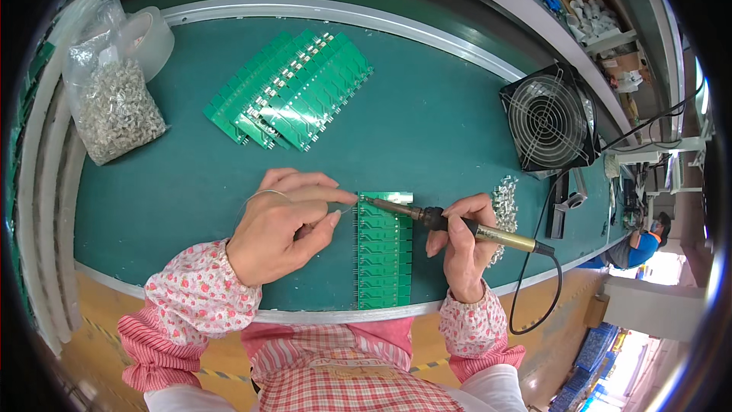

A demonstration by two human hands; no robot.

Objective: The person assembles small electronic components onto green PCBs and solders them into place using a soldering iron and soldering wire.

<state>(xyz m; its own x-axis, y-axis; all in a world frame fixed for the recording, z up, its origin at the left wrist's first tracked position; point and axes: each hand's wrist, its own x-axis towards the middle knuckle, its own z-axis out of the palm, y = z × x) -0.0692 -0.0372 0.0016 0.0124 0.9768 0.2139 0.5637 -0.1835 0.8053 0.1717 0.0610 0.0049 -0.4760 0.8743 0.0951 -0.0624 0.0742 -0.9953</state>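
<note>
A green circuit board panel [385, 259] lies at the table's near edge, with rows of pins along its left side. My right hand [467, 248] grips a soldering iron [507, 238], its tip resting at the board's upper left corner. Beside that corner, my left hand [278, 225] pinches a thin solder wire [348, 210] between thumb and fingers. The wire loops back over the hand, and its index fingertip is close to the iron's tip. Just right of my right hand is a pile of small silvery metal parts [505, 206].
Several green boards [293, 91] lie overlapped at the back. A clear bag of small metal parts [118, 111] and a tape roll [152, 46] sit far left. At right stand a black fan [547, 118] and a metal holder [570, 194]; the iron's cable [518, 290] loops nearby. Another person [640, 248] is far right.
</note>
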